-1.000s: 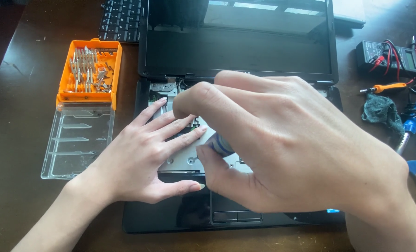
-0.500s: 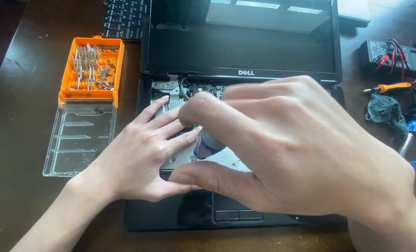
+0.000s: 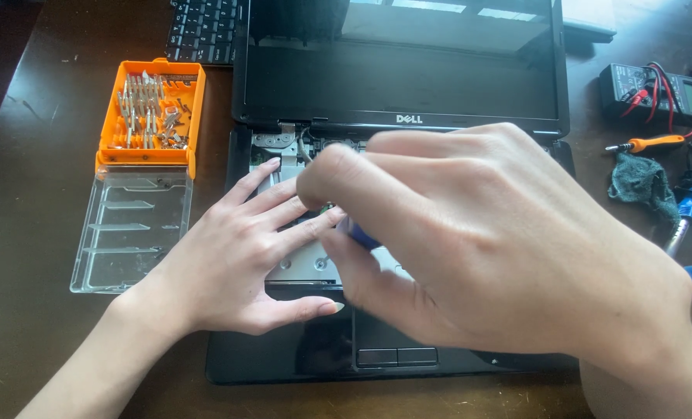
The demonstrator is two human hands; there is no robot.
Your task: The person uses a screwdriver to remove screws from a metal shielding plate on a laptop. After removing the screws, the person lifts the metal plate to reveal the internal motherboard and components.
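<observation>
A black laptop (image 3: 307, 365) lies open on the dark wooden table with its keyboard removed, baring the metal plate (image 3: 303, 264) inside. My left hand (image 3: 233, 260) rests flat on the laptop base, fingers spread over the plate. My right hand (image 3: 470, 248) hovers over the middle of the base, its fingers closed around a small screwdriver with a blue and purple handle (image 3: 359, 235). The tool's tip is hidden under my fingers.
An orange bit case (image 3: 150, 112) with several metal bits stands left of the laptop, its clear lid (image 3: 129, 233) folded open. A detached keyboard (image 3: 202, 31) lies at the back. On the right are a multimeter (image 3: 652, 89), an orange-handled screwdriver (image 3: 648, 143) and a dark cloth (image 3: 641, 182).
My right hand has turned and shifted slightly on the screwdriver, fingers rolling around the handle. My left hand stays flat on the base.
</observation>
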